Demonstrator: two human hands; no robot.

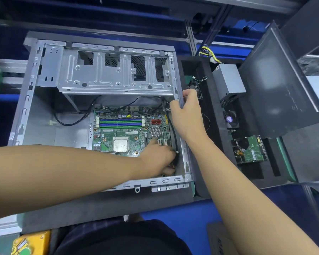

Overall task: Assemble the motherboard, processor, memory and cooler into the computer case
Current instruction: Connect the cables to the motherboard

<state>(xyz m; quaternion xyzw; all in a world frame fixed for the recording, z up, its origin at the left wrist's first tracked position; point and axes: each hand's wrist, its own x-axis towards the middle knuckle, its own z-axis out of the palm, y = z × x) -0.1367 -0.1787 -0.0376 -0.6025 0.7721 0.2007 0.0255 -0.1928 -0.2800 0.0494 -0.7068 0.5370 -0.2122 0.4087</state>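
Lying open on a blue worktop (173,214), one case (44,74) holds one motherboard (133,133) at its near right corner, four empty memory slots (120,122) showing. Left hand (159,157) reaches to the board's right edge, fingers hidden, grip unclear. Right hand (187,112) clasps the case's right rim. One foam tray (256,172) beside holds one hard drive (250,150).

the scene is being viewed by a single head-worn wide-angle camera, looking steeply down and forward from close above the open computer case (35,92). both forearms are being seen entering from the bottom edge. no second view is being provided.
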